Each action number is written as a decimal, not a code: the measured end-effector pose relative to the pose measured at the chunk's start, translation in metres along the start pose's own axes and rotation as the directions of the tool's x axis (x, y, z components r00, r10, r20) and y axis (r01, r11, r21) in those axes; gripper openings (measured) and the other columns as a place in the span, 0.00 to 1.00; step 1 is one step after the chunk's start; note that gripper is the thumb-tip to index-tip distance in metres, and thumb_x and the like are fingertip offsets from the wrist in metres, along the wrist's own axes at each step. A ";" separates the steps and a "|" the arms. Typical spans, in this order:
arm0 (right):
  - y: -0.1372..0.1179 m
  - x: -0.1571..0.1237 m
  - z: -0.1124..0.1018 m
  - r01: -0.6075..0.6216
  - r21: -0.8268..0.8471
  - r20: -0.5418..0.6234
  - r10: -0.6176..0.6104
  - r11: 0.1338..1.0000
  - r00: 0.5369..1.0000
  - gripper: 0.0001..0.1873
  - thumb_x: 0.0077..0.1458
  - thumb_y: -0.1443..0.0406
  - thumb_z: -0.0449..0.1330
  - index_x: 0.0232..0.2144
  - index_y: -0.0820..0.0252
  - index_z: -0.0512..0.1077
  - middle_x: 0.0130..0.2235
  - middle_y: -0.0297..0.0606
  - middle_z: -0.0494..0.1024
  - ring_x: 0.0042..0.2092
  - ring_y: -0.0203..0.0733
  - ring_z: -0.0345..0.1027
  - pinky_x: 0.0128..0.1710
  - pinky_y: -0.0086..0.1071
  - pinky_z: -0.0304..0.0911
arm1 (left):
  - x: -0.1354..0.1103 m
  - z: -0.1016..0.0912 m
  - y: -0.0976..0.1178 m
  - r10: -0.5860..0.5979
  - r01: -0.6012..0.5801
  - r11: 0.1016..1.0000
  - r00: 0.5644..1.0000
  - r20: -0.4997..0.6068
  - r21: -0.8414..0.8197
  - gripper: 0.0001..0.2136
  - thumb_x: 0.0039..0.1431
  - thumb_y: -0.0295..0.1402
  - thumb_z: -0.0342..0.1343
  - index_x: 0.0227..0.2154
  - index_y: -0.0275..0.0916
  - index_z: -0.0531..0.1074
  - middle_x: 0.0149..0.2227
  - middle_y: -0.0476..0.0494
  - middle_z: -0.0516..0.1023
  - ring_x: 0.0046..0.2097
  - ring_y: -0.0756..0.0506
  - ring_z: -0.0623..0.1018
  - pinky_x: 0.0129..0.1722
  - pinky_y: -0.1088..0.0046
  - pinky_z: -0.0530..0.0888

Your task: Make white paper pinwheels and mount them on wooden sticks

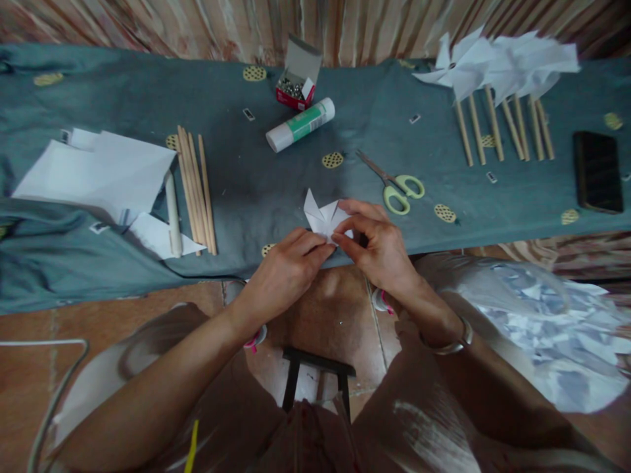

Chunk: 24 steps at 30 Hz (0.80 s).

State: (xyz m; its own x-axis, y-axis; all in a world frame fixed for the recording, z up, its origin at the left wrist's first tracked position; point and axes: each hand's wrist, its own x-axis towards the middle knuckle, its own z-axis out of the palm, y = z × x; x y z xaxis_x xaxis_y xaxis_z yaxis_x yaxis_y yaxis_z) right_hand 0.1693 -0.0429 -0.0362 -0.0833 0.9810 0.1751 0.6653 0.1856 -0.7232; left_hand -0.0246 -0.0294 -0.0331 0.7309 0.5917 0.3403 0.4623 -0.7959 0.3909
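Note:
Near the front edge of the cloth, both my hands are closed on a small white paper pinwheel (323, 217) with cut, pointed flaps. My left hand (296, 263) pinches its lower left side. Thumb and fingers of my right hand (377, 240) grip its right side, by the middle. Green-handled scissors (397, 190) lie just beyond my right hand. Farther back are a glue stick (302, 125) and an open red box (296, 92) of small metal pins. Finished-looking paper pinwheels (503, 66) on wooden sticks lie together at the back right.
White paper sheets (98, 164), a white pen-like tool (173, 213) and several wooden sticks (196, 190) lie at the left. A dark phone (598, 172) rests at the right end. Below right, a clear plastic bag (552, 322) holds paper pieces. The green cloth (236, 177) has folds at left.

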 end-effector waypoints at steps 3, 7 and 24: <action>0.000 0.000 0.000 -0.005 0.002 0.001 0.005 1.000 1.000 0.04 0.56 0.67 0.62 0.30 0.53 0.75 0.54 0.39 0.76 0.57 0.50 0.67 0.59 0.52 0.61 | 0.000 0.000 0.000 -0.003 0.003 1.000 1.000 0.005 -0.012 0.10 0.67 0.25 0.48 0.45 0.34 0.74 0.41 0.40 0.78 0.42 0.46 0.76 0.41 0.68 0.78; -0.001 -0.001 0.000 -0.008 -0.003 -0.001 0.008 1.000 1.000 0.04 0.56 0.68 0.61 0.30 0.54 0.75 0.54 0.40 0.76 0.56 0.50 0.68 0.59 0.52 0.62 | 0.001 0.000 -0.001 0.003 -0.003 1.000 1.000 -0.002 -0.012 0.10 0.67 0.25 0.49 0.45 0.33 0.74 0.40 0.40 0.78 0.41 0.45 0.76 0.41 0.69 0.77; 0.000 -0.004 0.003 0.058 -0.041 -0.015 -0.058 0.997 0.998 0.08 0.60 0.65 0.58 0.39 0.50 0.77 0.56 0.39 0.73 0.57 0.52 0.65 0.58 0.53 0.63 | 0.001 0.000 -0.002 0.012 -0.012 1.000 1.000 0.006 0.001 0.09 0.66 0.24 0.50 0.44 0.33 0.74 0.40 0.40 0.78 0.41 0.44 0.76 0.41 0.69 0.77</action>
State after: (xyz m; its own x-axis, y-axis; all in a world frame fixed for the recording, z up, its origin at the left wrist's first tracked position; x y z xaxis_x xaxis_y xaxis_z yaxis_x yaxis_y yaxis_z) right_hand 0.1673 -0.0472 -0.0387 -0.1107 0.9675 0.2273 0.6895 0.2395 -0.6836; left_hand -0.0247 -0.0267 -0.0335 0.7391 0.5814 0.3400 0.4542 -0.8030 0.3858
